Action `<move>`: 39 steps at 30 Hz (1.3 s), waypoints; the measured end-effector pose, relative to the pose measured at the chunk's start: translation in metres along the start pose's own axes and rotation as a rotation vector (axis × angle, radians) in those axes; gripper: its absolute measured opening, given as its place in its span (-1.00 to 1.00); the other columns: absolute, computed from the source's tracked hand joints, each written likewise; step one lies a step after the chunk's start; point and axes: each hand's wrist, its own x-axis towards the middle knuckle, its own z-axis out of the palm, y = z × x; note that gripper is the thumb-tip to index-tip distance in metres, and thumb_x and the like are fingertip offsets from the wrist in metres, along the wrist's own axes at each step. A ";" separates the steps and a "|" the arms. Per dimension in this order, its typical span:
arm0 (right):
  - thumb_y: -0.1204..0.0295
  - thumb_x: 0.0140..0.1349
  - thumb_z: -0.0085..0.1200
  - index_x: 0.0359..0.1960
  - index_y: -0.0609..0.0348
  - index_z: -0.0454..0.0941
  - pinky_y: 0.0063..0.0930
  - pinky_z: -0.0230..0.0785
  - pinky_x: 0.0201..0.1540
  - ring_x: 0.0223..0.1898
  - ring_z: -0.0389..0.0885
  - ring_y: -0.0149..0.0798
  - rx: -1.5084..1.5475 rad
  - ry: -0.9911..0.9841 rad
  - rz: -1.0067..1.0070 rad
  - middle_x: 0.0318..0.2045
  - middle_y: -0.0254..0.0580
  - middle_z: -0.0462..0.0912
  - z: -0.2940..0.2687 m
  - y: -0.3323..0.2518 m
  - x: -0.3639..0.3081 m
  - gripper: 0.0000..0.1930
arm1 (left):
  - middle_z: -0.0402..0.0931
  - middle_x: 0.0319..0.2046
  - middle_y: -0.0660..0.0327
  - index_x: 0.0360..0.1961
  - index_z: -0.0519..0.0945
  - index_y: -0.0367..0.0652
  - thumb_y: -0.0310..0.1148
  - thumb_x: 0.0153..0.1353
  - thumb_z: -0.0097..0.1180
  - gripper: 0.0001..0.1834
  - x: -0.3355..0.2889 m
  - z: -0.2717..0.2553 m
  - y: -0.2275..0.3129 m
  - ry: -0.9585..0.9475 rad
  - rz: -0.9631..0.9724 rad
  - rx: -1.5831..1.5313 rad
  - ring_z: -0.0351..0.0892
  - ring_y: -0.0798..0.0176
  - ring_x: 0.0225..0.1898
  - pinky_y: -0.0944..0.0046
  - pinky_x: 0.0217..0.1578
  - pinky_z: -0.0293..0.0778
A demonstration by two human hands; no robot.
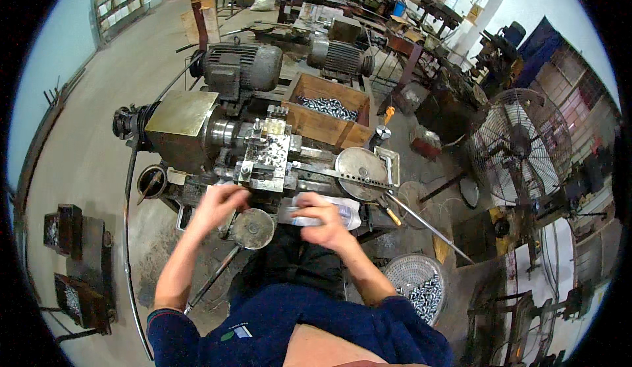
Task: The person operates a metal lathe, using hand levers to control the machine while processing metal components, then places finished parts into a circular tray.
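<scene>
My left hand (222, 204) reaches to the near edge of a lathe-like machine (268, 156), just above a round metal disc (253, 229) on a lever. Its fingers are curled together and blurred; what they hold, if anything, is hidden. Close to the machine's front right, my right hand (322, 221) is closed with bent fingers. A small silvery metal piece (294, 210) shows at its fingertips. Under and beside that hand lies a white sheet or packet (352, 213). Metal bits lie scattered over the machine's flat block.
Behind the machine stands a wooden box (329, 125) of small metal parts. A perforated basin (395, 271) with similar parts sits lower right. A larger round plate (361, 169), a long lever (428, 225), a motor (240, 64) and a caged fan (520, 140) surround the spot.
</scene>
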 end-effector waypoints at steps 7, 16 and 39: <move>0.52 -0.34 0.05 -0.33 0.23 0.56 -0.31 0.39 -0.16 -0.21 0.48 -0.03 0.018 -0.046 -0.119 -0.20 0.01 0.42 0.036 -0.043 0.055 -0.63 | 0.51 -0.63 0.18 -0.47 0.52 -0.33 -0.11 0.29 -0.13 -0.55 -0.001 0.031 -0.014 -0.105 -0.027 -0.612 0.53 0.31 -0.55 0.35 -0.46 0.43; 0.46 -0.34 0.08 -0.35 0.23 0.56 -0.28 0.39 -0.15 -0.22 0.48 -0.03 -0.090 -0.132 -0.110 -0.17 0.00 0.47 0.050 -0.030 0.071 -0.64 | 0.49 -0.67 0.25 -0.51 0.55 -0.32 -0.32 0.14 0.10 -0.76 -0.002 0.012 -0.018 0.021 -0.016 -0.452 0.46 0.44 -0.60 0.43 -0.54 0.35; 0.32 -0.38 0.13 -0.61 0.20 0.61 -0.27 0.37 -0.12 -0.25 0.51 -0.05 -0.975 -0.561 -0.073 -0.43 -0.05 0.59 0.084 0.071 0.226 -0.75 | 0.51 -0.49 -0.01 -0.10 0.48 -0.21 -0.27 0.04 0.11 -0.61 -0.110 -0.159 -0.062 0.514 -0.337 0.700 0.50 -0.02 -0.43 0.15 -0.42 0.39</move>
